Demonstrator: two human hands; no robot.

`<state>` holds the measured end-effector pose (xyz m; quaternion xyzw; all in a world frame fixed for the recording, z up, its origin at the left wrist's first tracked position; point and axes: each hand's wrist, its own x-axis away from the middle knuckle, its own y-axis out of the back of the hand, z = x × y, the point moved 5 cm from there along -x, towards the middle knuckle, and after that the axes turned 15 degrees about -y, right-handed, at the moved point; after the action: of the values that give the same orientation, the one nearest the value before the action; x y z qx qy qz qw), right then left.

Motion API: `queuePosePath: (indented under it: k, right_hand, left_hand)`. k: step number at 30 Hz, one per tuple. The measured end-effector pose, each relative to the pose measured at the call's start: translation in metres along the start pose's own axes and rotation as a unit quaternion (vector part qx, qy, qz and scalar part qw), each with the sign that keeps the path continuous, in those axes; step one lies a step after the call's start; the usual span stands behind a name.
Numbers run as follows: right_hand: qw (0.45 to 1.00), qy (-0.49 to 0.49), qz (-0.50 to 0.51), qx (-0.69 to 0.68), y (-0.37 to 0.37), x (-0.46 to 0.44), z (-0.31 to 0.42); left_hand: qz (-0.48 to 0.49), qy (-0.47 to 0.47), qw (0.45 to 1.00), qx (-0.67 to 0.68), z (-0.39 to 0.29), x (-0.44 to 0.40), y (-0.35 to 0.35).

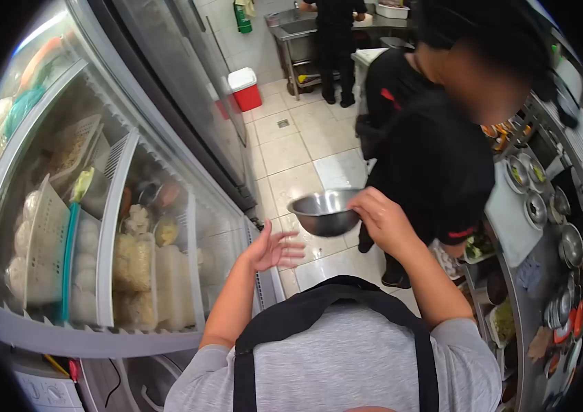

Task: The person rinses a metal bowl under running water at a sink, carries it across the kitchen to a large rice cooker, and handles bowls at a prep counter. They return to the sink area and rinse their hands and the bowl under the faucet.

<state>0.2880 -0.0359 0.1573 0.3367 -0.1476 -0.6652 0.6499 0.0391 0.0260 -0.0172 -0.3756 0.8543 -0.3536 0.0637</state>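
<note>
- Currently holding a metal bowl (324,214) in mid-air near the centre of the frame, roughly upright above the tiled floor (291,151).
- Gripping its right rim with the right hand (382,218), with fingers closed on the edge.
- Holding nothing in the left hand (272,248): open, with fingers spread, just to the lower left of the bowl and apart from it.
- Inside the bowl, showing shiny bare metal, without a full view of the bottom.
- Across the left of the frame, looking into a fridge (99,341) with a white basket (48,233) inside.
- At upper right, standing close: a co-worker (429,172) in black, beside a cluttered surface (523,309).
- Apparently at a one-handed holding step; seems to call for a firm rim grip, level handling and clearance from the co-worker.
</note>
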Motion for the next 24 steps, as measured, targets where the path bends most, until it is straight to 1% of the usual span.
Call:
queuePosePath:
  k: [1, 2, 3, 5, 7, 8, 9, 11, 14, 15, 18, 21, 22, 24]
  right_hand:
    - [0.999, 0.028, -0.011, 0.029, -0.008, -0.014, -0.001]
    - [0.999, 0.05, -0.001, 0.022, -0.015, -0.029, -0.001]
    - [0.998, 0.045, 0.032, -0.003, -0.086, -0.079, 0.011]
    - [0.992, 0.055, 0.111, 0.024, -0.119, -0.136, 0.007]
    - [0.974, 0.005, 0.212, 0.084, -0.146, -0.192, -0.02]
    - [0.96, -0.02, 0.259, 0.106, -0.161, -0.222, -0.032]
    - [0.948, -0.044, 0.297, 0.105, -0.169, -0.254, -0.047]
    - [0.947, -0.106, 0.283, 0.11, -0.158, -0.315, -0.05]
    - [0.981, -0.088, 0.157, 0.067, -0.132, -0.413, -0.058]
    - [0.983, -0.089, 0.147, 0.062, -0.125, -0.44, -0.06]
    - [0.989, -0.089, 0.111, 0.047, -0.109, -0.511, -0.072]
    - [0.994, -0.067, 0.081, -0.002, -0.126, -0.565, -0.08]
    - [0.993, -0.064, 0.097, -0.009, -0.14, -0.581, -0.083]
    - [0.984, -0.038, 0.163, -0.054, -0.18, -0.605, -0.096]
  left_hand:
    - [0.0, -0.008, 1.0, 0.002, -0.003, -0.002, -0.008]
    - [0.027, -0.062, 0.997, 0.041, -0.015, -0.017, -0.02]
    - [-0.018, -0.073, 0.996, 0.04, -0.075, 0.005, 0.027]
    - [-0.037, -0.113, 0.993, -0.001, -0.123, -0.031, 0.046]
    - [-0.221, -0.142, 0.963, -0.06, -0.141, -0.069, 0.087]
    - [-0.243, -0.146, 0.958, -0.032, -0.155, -0.083, 0.102]
    - [-0.249, -0.15, 0.954, -0.064, -0.167, -0.097, 0.118]
    - [-0.26, -0.166, 0.943, -0.124, -0.189, -0.13, 0.149]
    - [-0.306, -0.204, 0.912, -0.18, -0.23, -0.164, 0.162]
    - [-0.325, -0.214, 0.9, -0.196, -0.242, -0.173, 0.17]
    - [-0.338, -0.224, 0.895, -0.186, -0.277, -0.203, 0.202]
    - [-0.347, -0.227, 0.894, -0.172, -0.309, -0.229, 0.235]
    - [-0.347, -0.227, 0.896, -0.156, -0.319, -0.238, 0.244]
    - [-0.352, -0.23, 0.899, -0.119, -0.331, -0.258, 0.271]
